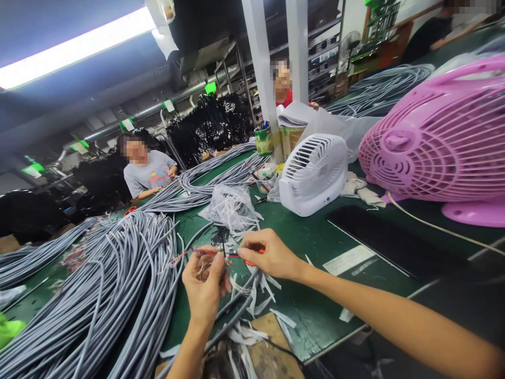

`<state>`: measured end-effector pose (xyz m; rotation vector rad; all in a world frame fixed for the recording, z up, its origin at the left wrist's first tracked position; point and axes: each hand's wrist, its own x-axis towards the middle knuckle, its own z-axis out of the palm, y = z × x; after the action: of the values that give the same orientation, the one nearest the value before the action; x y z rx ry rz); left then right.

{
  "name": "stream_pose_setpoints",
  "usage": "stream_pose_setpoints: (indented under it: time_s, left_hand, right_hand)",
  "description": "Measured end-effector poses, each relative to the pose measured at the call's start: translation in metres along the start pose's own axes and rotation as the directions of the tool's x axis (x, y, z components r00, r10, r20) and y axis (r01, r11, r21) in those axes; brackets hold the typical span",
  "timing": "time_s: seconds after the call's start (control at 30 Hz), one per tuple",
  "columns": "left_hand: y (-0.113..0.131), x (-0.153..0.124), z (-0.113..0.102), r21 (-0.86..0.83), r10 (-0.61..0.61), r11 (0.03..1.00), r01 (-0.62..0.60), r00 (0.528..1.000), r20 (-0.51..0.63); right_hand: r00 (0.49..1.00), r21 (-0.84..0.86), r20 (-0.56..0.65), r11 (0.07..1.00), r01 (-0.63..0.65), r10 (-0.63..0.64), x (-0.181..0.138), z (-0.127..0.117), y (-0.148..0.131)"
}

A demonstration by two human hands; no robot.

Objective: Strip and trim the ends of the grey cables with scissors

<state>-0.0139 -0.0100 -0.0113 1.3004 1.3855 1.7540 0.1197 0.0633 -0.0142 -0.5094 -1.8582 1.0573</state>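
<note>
My left hand (205, 279) is closed on thin coloured wires (203, 251), their loose ends reaching out to the left. A short black sleeve (223, 247) stands at its fingertips. Just to the right, my right hand (272, 255) is closed around orange-handled scissors (250, 261), mostly hidden by the fingers. Its fingertips meet the dark line running from the left hand. Below the hands, a grey cable (236, 310) crosses white strips (262, 297). Small black sleeves (220, 234) lie behind them, beside a clear bag of white strips (232, 205).
Large bundles of grey cable (118, 273) cover the left of the green table (300, 237). A white fan (315, 173), a pink fan (430, 142) and a black flat panel (371, 239) stand or lie at right. One co-worker (148, 168) sits across the table; another (282, 89) is behind posts.
</note>
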Motion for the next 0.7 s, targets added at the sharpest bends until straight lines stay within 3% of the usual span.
stream_pose_setpoints:
  time_s: [0.2, 0.7]
  left_hand:
    - [-0.0015, 0.0021, -0.0053, -0.078, -0.003, 0.997, 0.017, 0.984, 0.177]
    - [0.0029, 0.0002, -0.0052, -0.054, -0.005, 0.998, 0.015, 0.984, 0.178]
  right_hand:
    - [1.0, -0.004, -0.005, 1.0, -0.016, 0.016, 0.0015, -0.0022, 0.0008]
    - [0.998, -0.048, -0.002, 0.997, 0.055, -0.055, -0.0004, 0.0006, 0.0036]
